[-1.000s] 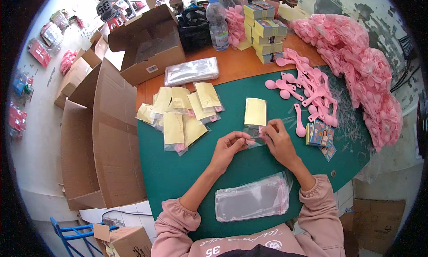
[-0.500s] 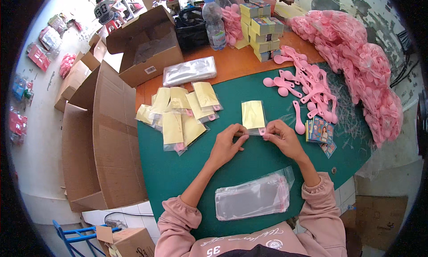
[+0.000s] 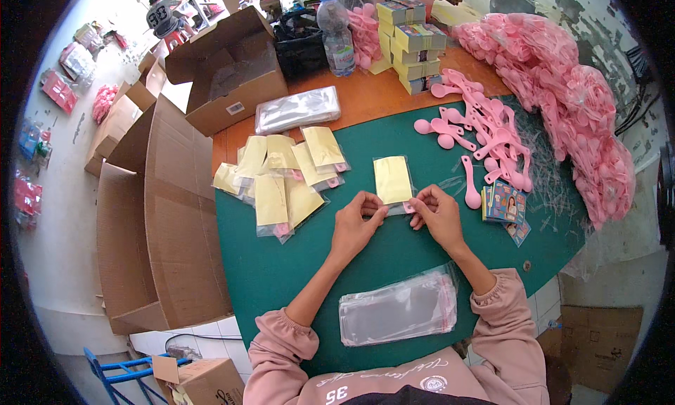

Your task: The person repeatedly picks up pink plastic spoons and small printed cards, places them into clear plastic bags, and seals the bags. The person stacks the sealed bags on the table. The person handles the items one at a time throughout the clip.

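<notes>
A clear plastic bag with a yellow card (image 3: 392, 179) inside lies in the middle of the green mat, and the end of a pink spoon shows at its lower edge. My left hand (image 3: 357, 222) pinches the bag's lower left corner. My right hand (image 3: 439, 215) pinches the lower right corner, beside the spoon's end. Left of my hands lies a pile of filled bags with yellow cards (image 3: 271, 201). Near my body rests a stack of flat clear bags (image 3: 398, 309). Right of my right hand are a single pink spoon (image 3: 472, 183) and a stack of printed cards (image 3: 503, 202).
Loose pink spoons (image 3: 496, 134) lie beyond the cards, with a long heap of bagged pink spoons (image 3: 562, 103) along the right edge. Cardboard boxes (image 3: 186, 222) stand at the left. A water bottle (image 3: 337, 39), bundled cards (image 3: 416, 53) and a clear packet (image 3: 298, 110) sit at the back.
Both hands and the bag with the yellow card have shifted slightly left. Each hand keeps its pinch at the bag's lower edge.
</notes>
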Tool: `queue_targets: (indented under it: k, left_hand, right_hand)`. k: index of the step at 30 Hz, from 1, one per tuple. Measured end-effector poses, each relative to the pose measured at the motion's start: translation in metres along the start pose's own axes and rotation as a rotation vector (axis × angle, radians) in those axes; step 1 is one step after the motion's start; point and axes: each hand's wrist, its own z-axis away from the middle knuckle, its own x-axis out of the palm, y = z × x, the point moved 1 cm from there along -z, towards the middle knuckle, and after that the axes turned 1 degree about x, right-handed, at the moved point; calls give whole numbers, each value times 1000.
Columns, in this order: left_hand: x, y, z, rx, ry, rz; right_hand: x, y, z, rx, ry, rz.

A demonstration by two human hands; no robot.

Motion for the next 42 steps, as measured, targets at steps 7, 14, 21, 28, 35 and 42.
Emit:
queue_targets:
  k: [7,14,21,28,35,42]
  left_hand:
    - [4,4,2,-35,42,31]
    - [3,0,2,-6,-6,46]
    - [2,3,2,11,-27,16]
    - [2,2,3,-5,-30,13]
    - [2,1,4,3,-31,-43]
    - [2,2,4,8,-33,-48]
  right_hand:
    - [-3,1,-3,6,-68,-69]
    - [1,-10,-6,139,-79,-109]
    - [-1,-7,-10,84,-19,-38]
    - [5,-2,-19,-75,135,182]
    - [-2,0,-31,24,25,146]
    - [-3,4,-36,42,26,215]
